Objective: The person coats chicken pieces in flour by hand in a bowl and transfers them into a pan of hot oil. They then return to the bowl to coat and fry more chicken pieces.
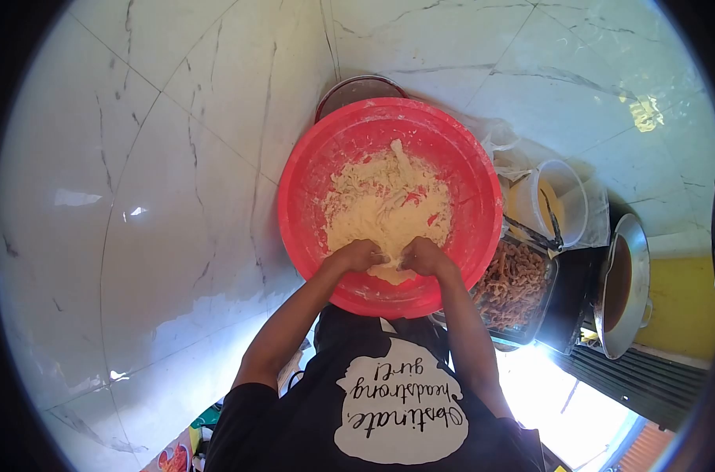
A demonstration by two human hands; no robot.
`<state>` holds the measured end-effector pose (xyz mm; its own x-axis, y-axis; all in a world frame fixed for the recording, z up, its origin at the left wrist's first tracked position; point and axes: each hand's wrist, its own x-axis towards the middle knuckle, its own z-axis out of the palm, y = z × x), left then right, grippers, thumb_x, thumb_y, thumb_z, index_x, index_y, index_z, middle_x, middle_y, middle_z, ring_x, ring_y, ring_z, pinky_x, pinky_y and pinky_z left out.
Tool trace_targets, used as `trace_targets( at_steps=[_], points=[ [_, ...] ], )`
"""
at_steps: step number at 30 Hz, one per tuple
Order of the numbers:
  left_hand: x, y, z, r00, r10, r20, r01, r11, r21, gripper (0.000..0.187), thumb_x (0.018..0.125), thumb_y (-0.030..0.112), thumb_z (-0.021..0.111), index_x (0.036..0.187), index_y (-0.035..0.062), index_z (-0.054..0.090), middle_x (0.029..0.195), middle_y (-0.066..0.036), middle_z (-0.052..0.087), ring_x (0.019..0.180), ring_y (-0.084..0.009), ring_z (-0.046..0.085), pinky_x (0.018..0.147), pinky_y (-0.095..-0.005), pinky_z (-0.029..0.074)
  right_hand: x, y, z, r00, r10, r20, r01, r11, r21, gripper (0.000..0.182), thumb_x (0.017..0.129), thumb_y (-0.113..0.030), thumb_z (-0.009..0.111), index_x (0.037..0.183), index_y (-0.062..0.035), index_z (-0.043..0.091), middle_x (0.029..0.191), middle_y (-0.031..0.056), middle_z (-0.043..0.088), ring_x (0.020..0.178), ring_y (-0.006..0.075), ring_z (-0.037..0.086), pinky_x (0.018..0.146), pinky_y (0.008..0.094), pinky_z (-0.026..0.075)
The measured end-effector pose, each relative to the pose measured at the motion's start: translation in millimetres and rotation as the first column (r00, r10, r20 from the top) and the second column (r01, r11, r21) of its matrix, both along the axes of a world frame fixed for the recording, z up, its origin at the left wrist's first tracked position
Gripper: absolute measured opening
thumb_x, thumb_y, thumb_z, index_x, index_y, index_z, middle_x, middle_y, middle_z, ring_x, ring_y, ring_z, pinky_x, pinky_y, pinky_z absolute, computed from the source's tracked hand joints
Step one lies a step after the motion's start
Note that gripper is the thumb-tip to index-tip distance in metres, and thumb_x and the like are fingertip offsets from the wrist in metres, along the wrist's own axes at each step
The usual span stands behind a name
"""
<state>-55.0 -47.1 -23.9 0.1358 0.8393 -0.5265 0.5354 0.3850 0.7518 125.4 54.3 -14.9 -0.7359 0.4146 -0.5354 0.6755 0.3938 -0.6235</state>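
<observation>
Marbled tiles [192, 157], both hands [361, 256] [423, 256] in floury dough [385, 208], grip obscured

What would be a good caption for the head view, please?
Left hand and right hand work pale, floury dough inside a wide red basin.

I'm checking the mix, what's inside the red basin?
The red basin holds pale floury dough, with the left hand and right hand in it. Bits of red floor show; the rest is covered.

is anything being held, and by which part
Cannot tell: left hand and right hand are curled at the near side of the dough, grip hidden.
</observation>
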Motion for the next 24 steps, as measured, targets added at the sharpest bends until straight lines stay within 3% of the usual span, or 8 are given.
trace_targets(
  at_steps=[5,10,12,15,17,18,20,24],
  points=[
    [-5.6,3.0,-3.4,0.989,0.147,0.033,-0.146,0.989,-0.03,0.028,0.072,0.029,0.071,0.075,0.0015,0.065,0.062,-0.014,0.061,0.057,-0.0207,0.06,0.058,-0.0338,0.046,2.3,-0.1,-9.9,0.989,-0.081,-0.122,0.082,0.997,0.002,0.019,0.066,-0.014,0.071,0.078,-0.001,0.066,0.072,0.0176,0.063,0.068,0.0285,0.062,0.064,0.037,0.047],
    [-8.7,1.0,-5.8,0.973,0.226,0.048,-0.226,0.974,-0.008,0.028,0.066,0.026,0.075,0.078,0.0017,0.066,0.062,-0.013,0.062,0.059,-0.0215,0.061,0.058,-0.0334,0.046,-3.4,3.6,14.2,0.999,-0.038,0.023,0.038,0.999,-0.009,0.021,0.068,-0.016,0.07,0.08,-0.0008,0.064,0.074,0.0185,0.063,0.072,0.0304,0.062,0.066,0.0372,0.047],
    [-9.7,-0.3,0.7,0.969,0.234,0.079,-0.233,0.972,-0.025,0.029,0.065,0.026,0.076,0.079,0.0013,0.067,0.063,-0.013,0.063,0.06,-0.0232,0.061,0.059,-0.0335,0.046,-1.7,3.0,11.7,0.999,-0.045,-0.012,0.045,0.999,-0.001,0.02,0.068,-0.017,0.07,0.079,-0.0007,0.064,0.074,0.0186,0.062,0.072,0.0313,0.061,0.066,0.038,0.047],
    [-5.4,2.9,14.3,0.967,0.233,-0.1,-0.222,0.969,0.105,0.036,0.065,0.028,0.075,0.088,0.0017,0.066,0.079,-0.015,0.065,0.074,-0.0253,0.063,0.067,-0.0355,0.048,-1.4,3.5,6.2,0.998,-0.068,-0.003,0.068,0.995,0.075,0.021,0.068,-0.016,0.07,0.082,-0.0013,0.065,0.078,0.0195,0.063,0.077,0.0318,0.062,0.07,0.0384,0.047],
    [-1.8,3.7,24.7,0.842,0.424,-0.333,-0.378,0.905,0.196,0.038,0.07,0.027,0.069,0.098,0.0022,0.062,0.097,-0.018,0.062,0.09,-0.0282,0.061,0.077,-0.0394,0.047,-3.8,1.5,4.4,0.997,-0.076,0.034,0.071,0.988,0.135,0.022,0.069,-0.015,0.069,0.086,-0.0021,0.065,0.084,0.0202,0.063,0.081,0.0313,0.062,0.074,0.038,0.048],
    [-3.2,5.5,24.0,0.841,0.426,-0.334,-0.38,0.904,0.194,0.038,0.07,0.027,0.069,0.098,0.0022,0.062,0.097,-0.018,0.062,0.09,-0.0282,0.061,0.077,-0.0394,0.047,-5.1,0.5,8.9,0.996,-0.09,0.011,0.087,0.981,0.173,0.024,0.07,-0.014,0.068,0.091,-0.0019,0.064,0.088,0.0203,0.062,0.084,0.0325,0.06,0.076,0.0388,0.048],
    [-6.4,11.5,20.3,0.697,0.472,-0.54,-0.368,0.882,0.295,0.034,0.075,0.022,0.06,0.104,0.0038,0.06,0.106,-0.018,0.058,0.1,-0.0314,0.057,0.083,-0.0419,0.046,-7.2,-1.3,8.5,0.995,-0.103,-0.011,0.103,0.972,0.21,0.027,0.071,-0.013,0.066,0.096,-0.0018,0.062,0.092,0.0204,0.061,0.088,0.0337,0.059,0.078,0.0396,0.048],
    [-3.2,5.7,2.7,0.631,0.36,-0.687,-0.406,0.908,0.102,0.027,0.078,0.016,0.054,0.101,0.0019,0.06,0.104,-0.02,0.059,0.1,-0.0345,0.057,0.082,-0.0433,0.046,-9.4,-3.6,-5.4,0.991,-0.127,-0.045,0.134,0.931,0.338,0.04,0.074,-0.009,0.059,0.112,0.0003,0.053,0.107,0.0229,0.052,0.099,0.0376,0.05,0.084,0.042,0.044]
  ],
)
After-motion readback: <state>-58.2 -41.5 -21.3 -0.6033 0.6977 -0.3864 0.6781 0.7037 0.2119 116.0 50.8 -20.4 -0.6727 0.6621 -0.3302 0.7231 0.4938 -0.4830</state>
